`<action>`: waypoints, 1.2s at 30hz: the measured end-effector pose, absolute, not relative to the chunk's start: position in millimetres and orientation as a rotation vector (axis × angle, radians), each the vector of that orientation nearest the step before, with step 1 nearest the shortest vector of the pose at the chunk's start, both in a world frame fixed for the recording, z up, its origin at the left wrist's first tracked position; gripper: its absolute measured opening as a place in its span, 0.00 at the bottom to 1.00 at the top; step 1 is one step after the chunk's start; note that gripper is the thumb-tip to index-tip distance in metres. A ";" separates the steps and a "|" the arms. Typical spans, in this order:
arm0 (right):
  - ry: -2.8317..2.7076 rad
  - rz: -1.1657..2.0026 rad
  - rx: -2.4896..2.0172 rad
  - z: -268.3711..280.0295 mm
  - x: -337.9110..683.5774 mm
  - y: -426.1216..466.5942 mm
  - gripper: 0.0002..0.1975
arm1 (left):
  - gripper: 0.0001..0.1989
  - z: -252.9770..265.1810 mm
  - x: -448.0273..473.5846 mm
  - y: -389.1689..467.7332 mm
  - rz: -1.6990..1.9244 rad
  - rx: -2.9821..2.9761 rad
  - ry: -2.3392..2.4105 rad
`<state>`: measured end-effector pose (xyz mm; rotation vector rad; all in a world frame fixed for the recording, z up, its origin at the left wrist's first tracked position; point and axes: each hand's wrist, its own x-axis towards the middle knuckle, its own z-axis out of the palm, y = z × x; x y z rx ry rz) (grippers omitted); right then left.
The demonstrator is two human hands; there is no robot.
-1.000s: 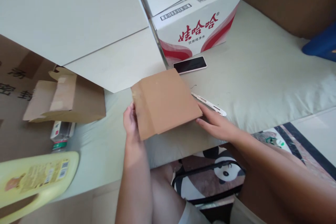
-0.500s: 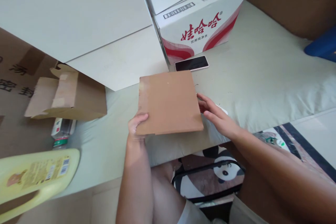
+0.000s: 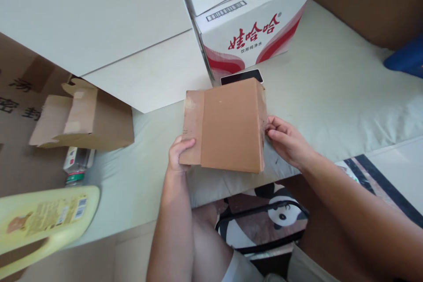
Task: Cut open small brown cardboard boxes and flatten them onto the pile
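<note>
Between left hand and right hand, a brown cardboard box.

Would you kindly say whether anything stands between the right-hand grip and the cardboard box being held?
Nothing visible does: the right-hand grip is at the right side of the cardboard box, while the left-hand grip holds its flap. The phone lies beyond the box.

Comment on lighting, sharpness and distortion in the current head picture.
Head view: soft light, no harsh glare on the held cardboard box; head view: crisp red lettering on the white carton; same view: small print blurred on the yellow bottle, which looks stretched.
</note>
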<state>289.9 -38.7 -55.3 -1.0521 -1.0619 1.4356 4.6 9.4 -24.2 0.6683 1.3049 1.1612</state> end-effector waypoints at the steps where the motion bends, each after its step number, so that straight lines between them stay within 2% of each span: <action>1: -1.095 1.461 -1.040 -54.1 289.0 -40.3 0.24 | 0.18 -26.0 4.5 9.7 1.184 0.657 1.306; 5: -1.164 1.507 -1.015 -54.4 287.6 -41.9 0.36 | 0.17 -30.7 3.6 12.5 1.260 0.648 1.279; 11: -1.394 1.369 -0.853 -59.4 293.9 -40.2 0.45 | 0.17 -29.5 0.8 19.4 1.269 0.586 1.262; 13: -1.509 1.225 -0.953 -62.5 294.2 -41.7 0.42 | 0.17 -30.2 0.6 20.2 1.260 0.610 1.281; 16: -1.626 1.002 -1.192 -67.9 293.1 -44.6 0.27 | 0.19 -32.3 0.9 19.2 1.240 0.696 1.314; 18: -1.712 0.897 -1.266 -69.8 293.0 -45.1 0.21 | 0.19 -33.1 1.6 18.1 1.232 0.719 1.306; 24: -1.834 0.457 -1.364 -62.4 299.5 -37.4 0.24 | 0.19 -33.8 1.7 20.4 1.319 0.682 1.270; 26: -1.809 0.505 -1.447 -58.9 301.1 -36.2 0.23 | 0.18 -34.0 0.3 21.5 1.348 0.651 1.272; 29: -1.739 0.751 -1.481 -57.1 299.3 -38.7 0.21 | 0.19 -33.9 -1.2 20.3 1.349 0.606 1.277; 33: -1.463 1.006 -1.285 -57.1 291.0 -43.2 0.26 | 0.25 -36.5 0.5 16.7 1.291 0.591 1.268; 36: -1.187 1.060 -1.316 -54.2 283.8 -43.9 0.28 | 0.26 -39.2 3.0 19.6 1.310 0.634 1.275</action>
